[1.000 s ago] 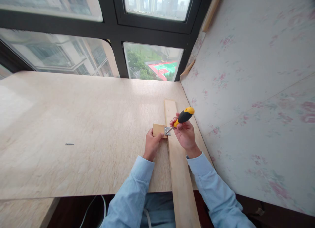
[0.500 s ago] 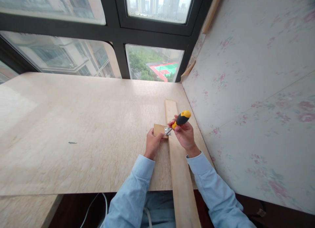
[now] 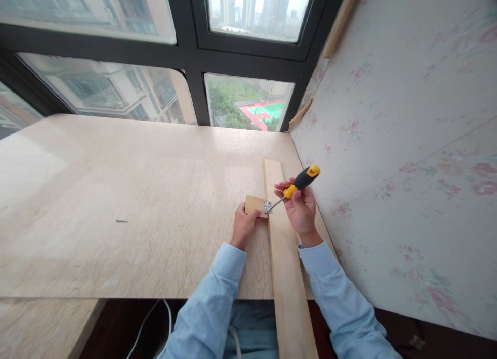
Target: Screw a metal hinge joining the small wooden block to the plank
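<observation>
Gripped by its near edge in my left hand (image 3: pixel 245 222) is a small tan wooden block (image 3: pixel 254 205). A silver metal hinge (image 3: pixel 267 207) with several holes lies where the block meets a long pale wooden plank (image 3: pixel 285 260). My right hand (image 3: pixel 300 208) has its fingers round a yellow and black screwdriver (image 3: pixel 303 180). The handle tilts up to the right, and the shaft slants down to the left with its tip at the hinge. Whether a screw sits under the tip is too small to tell.
The plank runs along the beige marble-patterned sill (image 3: pixel 155 193) and over its front edge. A small thin metal piece (image 3: pixel 121 221) lies on the left. A flowered wall (image 3: pixel 388 167) stands close on the right, a dark-framed window (image 3: pixel 248 59) behind. A white cable (image 3: pixel 149 325) hangs below.
The screwdriver handle has tipped further right and lower, and my right fingers have loosened and shifted around it. My left hand stays on the block. The whole view has shifted slightly.
</observation>
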Tool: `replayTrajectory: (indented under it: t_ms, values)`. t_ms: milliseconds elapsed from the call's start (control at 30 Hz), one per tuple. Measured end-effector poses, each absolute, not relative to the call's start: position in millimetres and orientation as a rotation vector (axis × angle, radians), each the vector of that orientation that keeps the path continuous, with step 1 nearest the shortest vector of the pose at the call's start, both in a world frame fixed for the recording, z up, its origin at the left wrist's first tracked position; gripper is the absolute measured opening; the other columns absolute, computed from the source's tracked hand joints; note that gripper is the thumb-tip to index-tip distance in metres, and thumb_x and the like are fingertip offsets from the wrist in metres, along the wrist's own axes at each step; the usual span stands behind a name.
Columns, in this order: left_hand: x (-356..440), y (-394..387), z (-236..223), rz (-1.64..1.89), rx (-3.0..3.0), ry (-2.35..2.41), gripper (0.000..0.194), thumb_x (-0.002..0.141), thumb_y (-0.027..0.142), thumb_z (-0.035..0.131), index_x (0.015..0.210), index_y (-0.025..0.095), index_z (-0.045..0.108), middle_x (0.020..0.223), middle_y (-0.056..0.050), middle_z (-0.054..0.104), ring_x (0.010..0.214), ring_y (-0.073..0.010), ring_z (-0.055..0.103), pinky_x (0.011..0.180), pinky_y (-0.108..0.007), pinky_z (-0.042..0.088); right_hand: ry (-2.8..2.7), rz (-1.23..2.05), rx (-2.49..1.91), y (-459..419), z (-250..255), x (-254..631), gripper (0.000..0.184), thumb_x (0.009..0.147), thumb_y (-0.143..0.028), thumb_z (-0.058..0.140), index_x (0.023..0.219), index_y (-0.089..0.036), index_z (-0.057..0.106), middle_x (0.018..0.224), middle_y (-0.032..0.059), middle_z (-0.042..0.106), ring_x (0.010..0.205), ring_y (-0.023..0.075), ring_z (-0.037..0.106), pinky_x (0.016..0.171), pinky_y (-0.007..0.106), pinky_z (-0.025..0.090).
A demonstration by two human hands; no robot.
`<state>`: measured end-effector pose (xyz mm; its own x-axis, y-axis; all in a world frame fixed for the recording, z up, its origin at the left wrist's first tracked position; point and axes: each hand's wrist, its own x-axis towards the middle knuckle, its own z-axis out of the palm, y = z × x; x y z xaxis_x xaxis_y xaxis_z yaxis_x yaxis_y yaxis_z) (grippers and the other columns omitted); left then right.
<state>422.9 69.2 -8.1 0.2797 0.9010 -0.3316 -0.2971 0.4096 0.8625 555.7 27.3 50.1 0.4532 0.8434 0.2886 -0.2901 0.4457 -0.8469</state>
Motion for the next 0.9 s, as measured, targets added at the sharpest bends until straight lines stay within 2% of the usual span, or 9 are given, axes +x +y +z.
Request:
replayTrajectory:
  t_ms: [67, 167, 233, 300, 367, 500, 700, 900]
  values:
    - [423, 69, -10, 0.927, 0.79, 0.969, 0.031, 0.065, 0.019, 0.071, 0.093, 0.011, 0.06, 0.092, -0.009, 0.067, 0.079, -0.0207, 0.067, 0.063, -0.031, 0.058, -0.77, 0.761, -0.812, 26, 55, 556, 0.034, 0.083, -0.046, 0.073, 0.11, -0.028, 0.061, 0.099, 0.0015, 0.069, 0.097, 0.0181, 0.067, 0.09, 0.04, 0.054]
    - [424, 69, -13, 0.928, 0.809, 0.977, 0.03, 0.066, 0.018, 0.07, 0.093, 0.012, 0.061, 0.092, -0.009, 0.068, 0.08, -0.0205, 0.067, 0.062, -0.029, 0.057, -0.742, 0.71, -0.823, 23, 61, 559, 0.034, 0.081, -0.047, 0.074, 0.106, -0.029, 0.061, 0.089, -0.0001, 0.062, 0.081, 0.0146, 0.063, 0.07, 0.03, 0.053]
    - [424, 69, -13, 0.926, 0.81, 0.978, 0.029, 0.066, 0.019, 0.07, 0.093, 0.012, 0.061, 0.092, -0.009, 0.068, 0.08, -0.0205, 0.067, 0.062, -0.029, 0.057, -0.752, 0.699, -0.881, 21, 64, 563, 0.035, 0.08, -0.049, 0.073, 0.106, -0.029, 0.06, 0.08, -0.0018, 0.056, 0.065, 0.0115, 0.054, 0.054, 0.024, 0.043]
    - [424, 69, -13, 0.926, 0.806, 0.976, 0.029, 0.066, 0.019, 0.07, 0.092, 0.012, 0.061, 0.091, -0.009, 0.069, 0.079, -0.0203, 0.067, 0.063, -0.028, 0.057, -0.814, 0.672, -1.033, 19, 64, 568, 0.037, 0.078, -0.047, 0.075, 0.106, -0.027, 0.06, 0.073, -0.0042, 0.051, 0.053, 0.0092, 0.042, 0.047, 0.023, 0.034]
    - [424, 69, -12, 0.927, 0.797, 0.977, 0.029, 0.065, 0.018, 0.07, 0.092, 0.013, 0.061, 0.091, -0.008, 0.069, 0.079, -0.0202, 0.067, 0.063, -0.029, 0.057, -0.975, 0.598, -1.275, 18, 64, 571, 0.033, 0.076, -0.044, 0.077, 0.097, -0.023, 0.064, 0.068, -0.0046, 0.051, 0.052, 0.0091, 0.039, 0.048, 0.024, 0.032]
    - [424, 68, -10, 0.935, 0.782, 0.964, 0.03, 0.065, 0.019, 0.071, 0.092, 0.013, 0.061, 0.089, -0.007, 0.068, 0.077, -0.0194, 0.066, 0.064, -0.03, 0.056, -1.455, 0.481, -1.721, 18, 65, 571, 0.026, 0.079, -0.041, 0.072, 0.072, -0.017, 0.066, 0.063, -0.0008, 0.058, 0.061, 0.0138, 0.052, 0.057, 0.026, 0.035]
    - [423, 67, -9, 0.979, 0.779, 0.908, 0.029, 0.061, 0.02, 0.075, 0.084, 0.015, 0.059, 0.081, -0.002, 0.065, 0.071, -0.0154, 0.062, 0.062, -0.026, 0.053, -1.884, 0.524, -2.034, 21, 65, 557, 0.02, 0.086, -0.035, 0.063, 0.075, -0.021, 0.073, 0.075, 0.0021, 0.073, 0.069, 0.0179, 0.065, 0.056, 0.026, 0.032]
    - [424, 67, -9, 0.998, 0.78, 0.933, 0.025, 0.06, 0.016, 0.074, 0.08, 0.014, 0.06, 0.078, -0.001, 0.063, 0.069, -0.014, 0.06, 0.059, -0.023, 0.051, -1.983, 0.377, -2.183, 25, 59, 553, 0.017, 0.087, -0.034, 0.06, 0.086, -0.024, 0.074, 0.087, 0.0053, 0.077, 0.081, 0.0232, 0.071, 0.057, 0.027, 0.033]
